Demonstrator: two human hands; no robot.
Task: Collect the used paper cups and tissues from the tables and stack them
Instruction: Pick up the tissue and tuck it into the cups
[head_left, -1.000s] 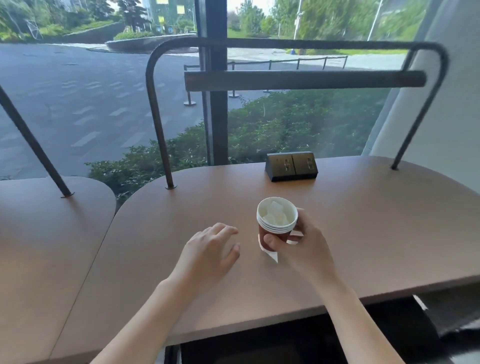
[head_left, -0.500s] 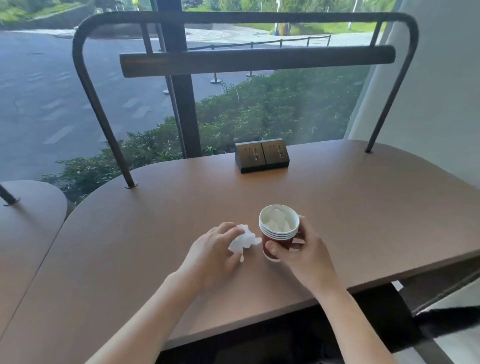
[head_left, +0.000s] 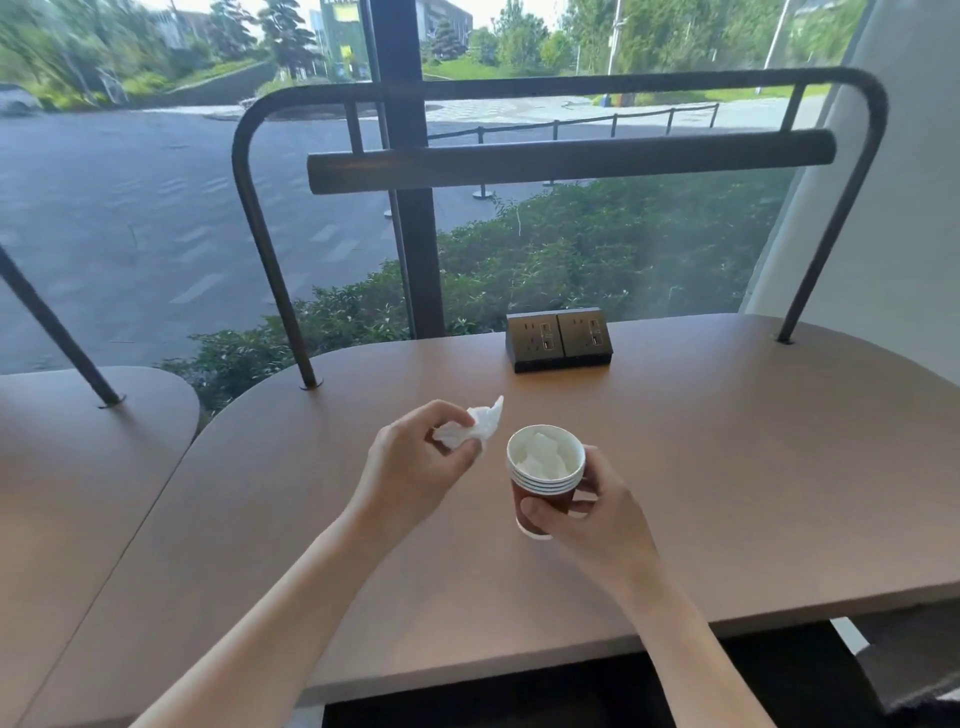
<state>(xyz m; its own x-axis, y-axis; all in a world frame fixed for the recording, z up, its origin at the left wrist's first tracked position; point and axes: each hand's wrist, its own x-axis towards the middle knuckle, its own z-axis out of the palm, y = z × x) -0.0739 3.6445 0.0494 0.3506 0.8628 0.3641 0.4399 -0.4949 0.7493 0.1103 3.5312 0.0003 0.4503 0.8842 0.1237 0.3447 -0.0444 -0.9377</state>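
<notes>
Had plenty of bare brown table (head_left: 753, 493) on every side, with only a socket box (head_left: 558, 340) back near the window edge, well apart from everything. Gripped the upright stack of paper cups (head_left: 545, 482) with the right hand (head_left: 597, 519) curled round its lower wall, open mouth up and already stuffed with white tissues (head_left: 543, 460). Pinched one more crumpled tissue (head_left: 475, 427) in the left hand (head_left: 410, 470), lifted just beside the rim on its left, so probably only needed a short hop rightward and down.
</notes>
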